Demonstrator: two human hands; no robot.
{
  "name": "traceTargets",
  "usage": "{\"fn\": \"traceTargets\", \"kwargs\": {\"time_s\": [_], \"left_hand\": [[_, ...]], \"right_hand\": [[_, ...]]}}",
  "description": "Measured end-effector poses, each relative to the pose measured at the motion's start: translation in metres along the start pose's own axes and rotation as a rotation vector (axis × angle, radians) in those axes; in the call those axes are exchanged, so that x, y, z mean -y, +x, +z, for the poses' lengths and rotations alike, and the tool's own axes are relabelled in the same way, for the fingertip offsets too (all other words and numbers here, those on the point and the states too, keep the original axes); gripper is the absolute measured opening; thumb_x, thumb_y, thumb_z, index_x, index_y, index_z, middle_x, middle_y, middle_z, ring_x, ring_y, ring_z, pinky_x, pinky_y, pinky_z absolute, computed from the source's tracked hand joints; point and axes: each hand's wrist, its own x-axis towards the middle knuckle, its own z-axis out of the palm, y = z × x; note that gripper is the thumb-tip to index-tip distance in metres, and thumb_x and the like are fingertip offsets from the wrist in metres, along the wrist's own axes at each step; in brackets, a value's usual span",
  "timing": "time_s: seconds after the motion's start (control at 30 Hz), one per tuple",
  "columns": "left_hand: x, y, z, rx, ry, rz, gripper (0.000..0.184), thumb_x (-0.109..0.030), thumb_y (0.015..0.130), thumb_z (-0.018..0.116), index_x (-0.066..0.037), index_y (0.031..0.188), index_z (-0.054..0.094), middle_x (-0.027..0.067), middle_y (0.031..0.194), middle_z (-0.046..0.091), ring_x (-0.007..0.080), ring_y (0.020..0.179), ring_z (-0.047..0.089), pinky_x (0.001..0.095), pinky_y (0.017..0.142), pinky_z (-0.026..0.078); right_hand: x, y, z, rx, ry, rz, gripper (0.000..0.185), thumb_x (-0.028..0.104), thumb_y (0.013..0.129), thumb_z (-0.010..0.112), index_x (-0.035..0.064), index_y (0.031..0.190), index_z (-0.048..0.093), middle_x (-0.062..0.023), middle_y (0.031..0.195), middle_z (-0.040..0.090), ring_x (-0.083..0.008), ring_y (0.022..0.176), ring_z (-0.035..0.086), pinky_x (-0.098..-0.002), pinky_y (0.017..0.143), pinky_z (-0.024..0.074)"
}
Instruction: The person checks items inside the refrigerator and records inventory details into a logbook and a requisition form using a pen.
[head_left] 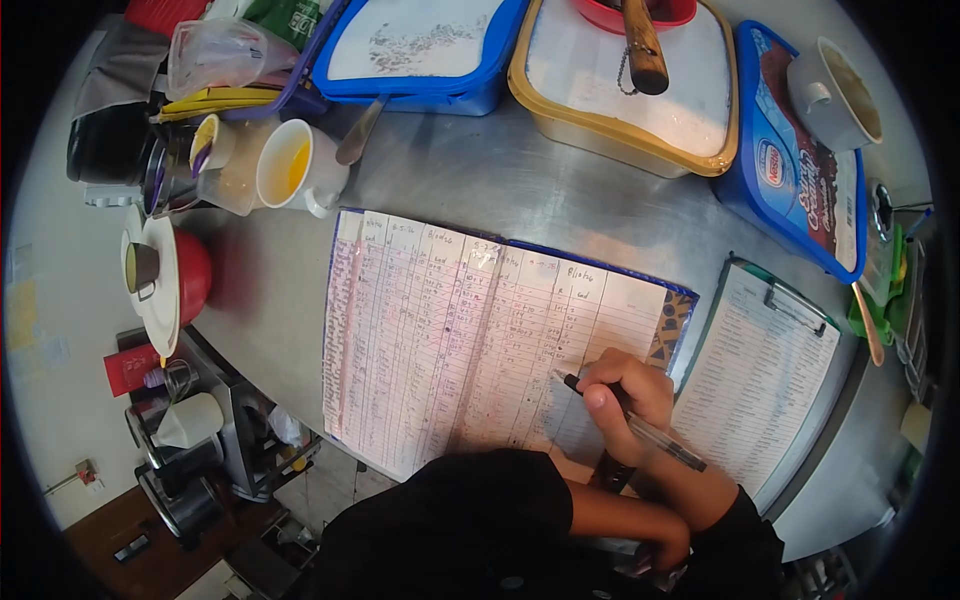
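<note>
My right hand (630, 395) is closed around a pen (676, 450) with a clear barrel and a black grip. The pen's tip is over the right page of an open ledger book (400, 340), whose ruled columns are filled with handwritten dates and figures. A bare forearm from my left sleeve crosses low in front of my body, close to the right arm. My left hand itself cannot be made out. To the right of the book, partly under its edge, lies a clipboard (765, 370) holding a printed list.
Along the back stand a blue-rimmed tub (480, 95), a yellow-rimmed tub (620, 155) and a blue ice-cream tub (790, 215) with a mug (840, 100) on it. At left are a white mug (300, 165) with yellow contents and a red pot (190, 275).
</note>
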Motion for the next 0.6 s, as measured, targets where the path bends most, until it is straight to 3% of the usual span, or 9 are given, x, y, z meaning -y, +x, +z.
{"fn": "traceTargets", "kwargs": {"time_s": [0.13, 0.23, 0.43, 0.6], "left_hand": [[-0.001, 0.001, 0.004, 0.119, -0.022, -0.068, 0.030, -0.018, 0.081, 0.054, -0.005, 0.108, 0.056, 0.0112, 0.096, 0.064, 0.0228, 0.081, 0.063, 0.0349, 0.071, 0.052], [0.004, 0.004, 0.012, -0.007, -0.186, -0.117, 0.034, -0.021, 0.091, 0.042, 0.001, 0.108, 0.063, 0.0115, 0.108, 0.064, 0.0228, 0.097, 0.062, 0.0365, 0.090, 0.045], [-0.006, -0.014, 0.008, -0.022, -0.216, -0.150, 0.036, -0.019, 0.093, 0.037, 0.001, 0.111, 0.061, 0.0107, 0.114, 0.062, 0.0199, 0.101, 0.061, 0.0355, 0.094, 0.043], [-0.037, -0.057, -0.001, -0.089, -0.360, -0.194, 0.034, -0.015, 0.083, 0.056, -0.004, 0.115, 0.052, 0.0121, 0.101, 0.065, 0.0209, 0.083, 0.066, 0.0345, 0.072, 0.055]], "right_hand": [[-0.002, -0.001, 0.000, -0.011, 0.004, -0.004, 0.010, 0.007, 0.084, 0.060, -0.0003, 0.081, 0.055, -0.0098, 0.067, 0.056, -0.0156, 0.052, 0.052, -0.0267, 0.047, 0.0385], [-0.001, -0.001, 0.000, -0.014, 0.003, 0.001, 0.010, 0.007, 0.084, 0.060, -0.0004, 0.081, 0.055, -0.0096, 0.067, 0.056, -0.0155, 0.052, 0.051, -0.0268, 0.047, 0.0383], [0.002, -0.001, -0.001, -0.029, 0.021, 0.036, 0.010, 0.008, 0.085, 0.059, -0.0005, 0.080, 0.055, -0.0094, 0.068, 0.056, -0.0151, 0.052, 0.050, -0.0268, 0.047, 0.0377], [0.002, -0.001, -0.001, -0.033, 0.014, 0.042, 0.011, 0.008, 0.085, 0.059, -0.0006, 0.080, 0.055, -0.0092, 0.068, 0.056, -0.0152, 0.053, 0.051, -0.0269, 0.048, 0.0380]]}}
